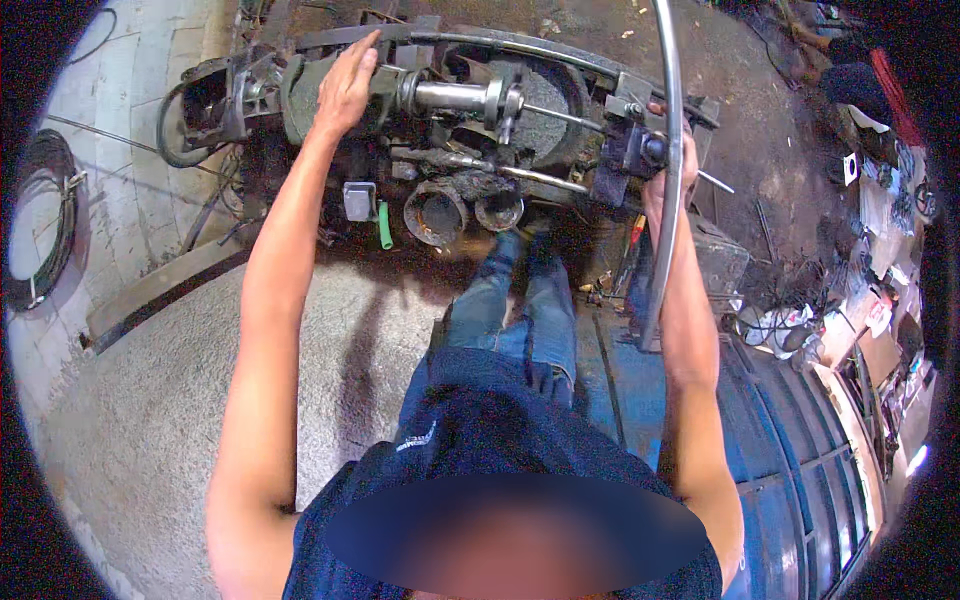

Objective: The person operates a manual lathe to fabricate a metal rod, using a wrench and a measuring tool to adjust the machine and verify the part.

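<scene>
My left hand lies with its fingers stretched out, nearly flat, over the dark casing at the left part of a greasy lathe-like machine. Beside its fingers a shiny metal cylinder runs to the right, with a thin steel rod beyond it. My right hand is curled at a dark block with a round black knob. A long curved steel bar crosses in front of that hand and hides most of its fingers, so what it grips cannot be made out.
Two round rusty openings and a green hose piece sit below the machine. A coiled black cable lies at left, beside a long metal beam. Blue ribbed metal panels and scattered scraps are at right.
</scene>
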